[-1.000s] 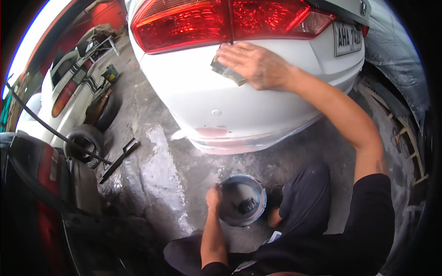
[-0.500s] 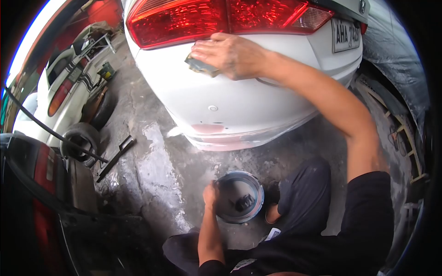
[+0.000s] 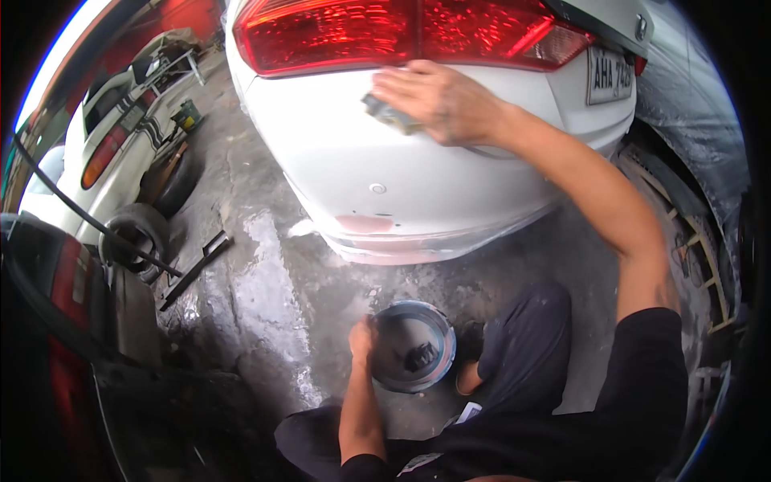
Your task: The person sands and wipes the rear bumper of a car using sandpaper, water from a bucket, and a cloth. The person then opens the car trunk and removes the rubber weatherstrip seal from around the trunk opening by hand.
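Note:
My right hand (image 3: pixel 446 104) presses a grey-brown folded piece of sandpaper (image 3: pixel 389 114) flat against the white car bumper (image 3: pixel 321 153), just below the red tail light (image 3: pixel 337 36). The fingers lie over the sandpaper and hide part of it. Low in front of me, my left hand (image 3: pixel 363 339) is closed on the left rim of a round dark bucket (image 3: pixel 444 365). Cloudy water fills the bucket, and a crumpled dark cloth-like thing (image 3: pixel 421 357) lies in it. A pinkish bare patch (image 3: pixel 365 223) shows on the lower bumper.
On the wet concrete floor to the left lie a black metal bar (image 3: pixel 193 271) and a tire (image 3: pixel 132 237). Behind them stands another white car (image 3: pixel 120 136). A dark red car part (image 3: pixel 72 297) is close on my left. Plastic sheeting (image 3: pixel 691 96) hangs at the right.
My right hand has slid to the right along the bumper with the sandpaper. The left hand stays at the bucket's rim. The view has shifted slightly.

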`<act>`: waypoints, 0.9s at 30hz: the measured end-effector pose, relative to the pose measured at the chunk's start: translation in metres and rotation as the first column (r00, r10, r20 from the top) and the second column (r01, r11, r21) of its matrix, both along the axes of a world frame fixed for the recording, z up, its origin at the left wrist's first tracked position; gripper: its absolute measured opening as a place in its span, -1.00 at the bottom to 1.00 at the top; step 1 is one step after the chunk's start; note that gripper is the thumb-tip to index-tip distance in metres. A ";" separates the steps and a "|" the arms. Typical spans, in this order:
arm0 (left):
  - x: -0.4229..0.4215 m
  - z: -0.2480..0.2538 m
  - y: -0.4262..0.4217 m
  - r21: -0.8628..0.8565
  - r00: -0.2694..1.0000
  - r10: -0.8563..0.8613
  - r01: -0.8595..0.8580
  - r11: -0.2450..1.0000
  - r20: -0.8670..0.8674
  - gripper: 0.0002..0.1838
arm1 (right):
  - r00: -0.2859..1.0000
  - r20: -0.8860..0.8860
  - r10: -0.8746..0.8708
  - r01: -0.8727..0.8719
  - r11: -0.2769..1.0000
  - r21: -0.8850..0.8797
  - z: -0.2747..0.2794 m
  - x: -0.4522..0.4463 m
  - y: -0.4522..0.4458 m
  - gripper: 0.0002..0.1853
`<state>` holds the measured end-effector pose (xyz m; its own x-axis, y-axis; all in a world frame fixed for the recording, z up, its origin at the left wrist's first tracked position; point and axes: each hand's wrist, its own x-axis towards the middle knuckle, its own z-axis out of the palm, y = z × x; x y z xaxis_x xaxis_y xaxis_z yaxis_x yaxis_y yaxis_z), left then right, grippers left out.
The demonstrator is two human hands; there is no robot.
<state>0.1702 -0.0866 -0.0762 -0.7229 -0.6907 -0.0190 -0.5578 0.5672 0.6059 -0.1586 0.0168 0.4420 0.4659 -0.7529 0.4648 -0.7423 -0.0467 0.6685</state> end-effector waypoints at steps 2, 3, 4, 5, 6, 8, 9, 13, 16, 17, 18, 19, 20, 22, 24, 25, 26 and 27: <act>0.004 -0.002 0.000 -0.018 0.999 -0.022 0.022 1.000 0.028 -0.71 | 0.992 0.121 0.041 -0.041 0.999 -0.005 -0.009 0.013 -0.033 -0.53; 0.005 -0.005 -0.001 -0.010 0.999 -0.024 0.024 1.000 0.023 -0.72 | 0.981 0.181 0.064 -0.063 0.998 -0.010 -0.011 0.016 -0.038 -0.48; 0.005 -0.008 -0.002 -0.001 1.000 -0.025 0.025 1.000 0.012 -0.72 | 0.980 0.185 0.072 -0.076 0.997 0.009 -0.009 0.010 -0.035 -0.49; 0.006 -0.007 -0.001 0.002 1.000 -0.026 0.026 1.000 0.012 -0.72 | 0.980 0.185 0.071 -0.074 0.997 0.013 -0.006 0.008 -0.023 -0.49; 0.005 -0.005 -0.001 0.019 1.000 -0.025 0.024 1.000 0.016 -0.72 | 0.986 0.165 0.018 -0.028 0.998 0.055 0.001 0.005 -0.004 -0.50; 0.003 -0.003 -0.004 0.037 1.000 -0.007 0.007 0.999 0.008 -0.72 | 1.000 -0.001 0.016 -0.016 1.000 -0.002 0.009 0.004 0.011 -0.60; 0.001 -0.003 -0.002 0.012 1.000 -0.010 0.010 1.000 0.022 -0.71 | 1.000 -0.010 0.025 -0.025 1.000 0.002 0.009 0.008 0.000 -0.60; 0.004 -0.012 -0.004 -0.002 0.997 -0.042 0.042 0.999 0.057 -0.69 | 0.970 0.243 -0.006 -0.002 0.999 0.032 -0.005 0.026 -0.036 -0.53; 0.005 -0.010 -0.004 0.017 0.999 -0.028 0.028 0.999 0.015 -0.68 | 0.986 0.153 -0.064 0.052 0.995 0.083 0.002 0.020 -0.012 -0.53; 0.006 -0.008 -0.003 0.024 1.000 -0.024 0.023 0.999 0.005 -0.68 | 0.988 0.143 -0.061 0.048 0.995 0.090 -0.001 0.016 -0.002 -0.53; 0.006 -0.005 -0.003 0.022 0.999 -0.017 0.016 1.000 0.033 -0.68 | 0.991 0.123 -0.060 0.055 0.998 0.042 -0.005 0.012 0.005 -0.53; 0.001 -0.001 -0.002 0.018 0.998 -0.008 0.007 1.000 0.057 -0.68 | 0.993 0.100 -0.057 0.058 0.998 -0.008 -0.006 0.008 0.005 -0.52; 0.002 -0.002 -0.002 0.017 0.998 -0.011 0.010 1.000 0.063 -0.68 | 0.988 0.155 0.008 -0.006 1.000 -0.017 -0.009 0.011 -0.011 -0.51; 0.004 -0.006 -0.003 0.032 0.998 -0.027 0.025 0.999 0.065 -0.68 | 0.983 0.184 0.005 0.000 1.000 -0.024 -0.011 0.032 -0.040 -0.51; 0.006 -0.005 -0.004 0.016 0.999 -0.026 0.026 1.000 0.041 -0.68 | 0.984 0.176 0.016 -0.009 0.999 -0.040 -0.009 0.033 -0.041 -0.50; 0.007 -0.006 -0.002 0.014 1.000 -0.023 0.023 1.000 0.008 -0.67 | 0.989 0.147 0.014 -0.012 1.000 -0.017 -0.003 0.029 -0.027 -0.54; 0.004 -0.007 -0.001 0.020 1.000 -0.019 0.019 1.000 -0.005 -0.67 | 0.994 0.109 0.016 -0.017 1.000 0.007 0.001 0.025 -0.015 -0.58; 0.004 -0.009 -0.002 0.008 1.000 -0.022 0.022 1.000 0.007 -0.68 | 0.995 0.099 0.019 -0.020 1.000 0.013 -0.001 0.019 -0.005 -0.58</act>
